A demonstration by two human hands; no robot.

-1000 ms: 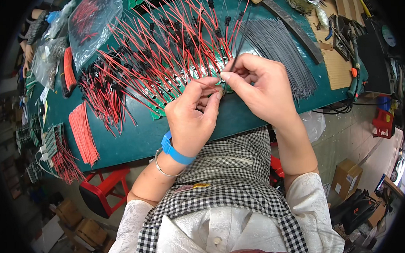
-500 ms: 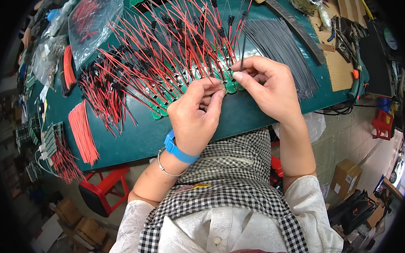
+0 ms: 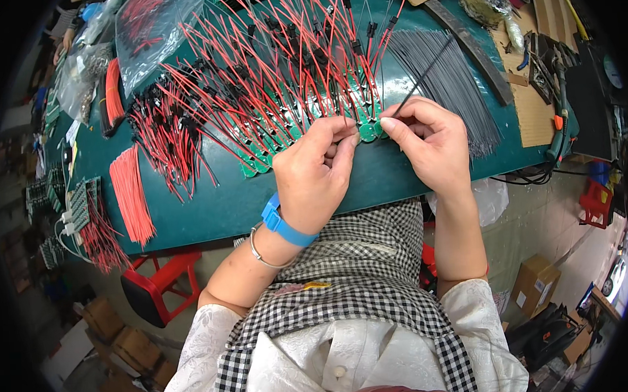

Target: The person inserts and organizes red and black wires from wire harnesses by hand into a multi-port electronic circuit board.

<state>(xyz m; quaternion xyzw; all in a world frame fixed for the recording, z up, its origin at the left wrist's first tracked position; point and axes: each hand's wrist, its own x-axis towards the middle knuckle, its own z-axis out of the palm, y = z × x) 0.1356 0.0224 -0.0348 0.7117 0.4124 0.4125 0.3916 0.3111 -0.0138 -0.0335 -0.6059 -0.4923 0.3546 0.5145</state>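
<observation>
A black wire is being pinched by the right hand, its grip clamped on the lower end, over the last green board at the desk edge. At 9 o'clock the left hand is steadying the board, fingertips together. Threading seems underway; seating the wire end calls for fine aim. Red wires are fanning toward 11 o'clock
</observation>
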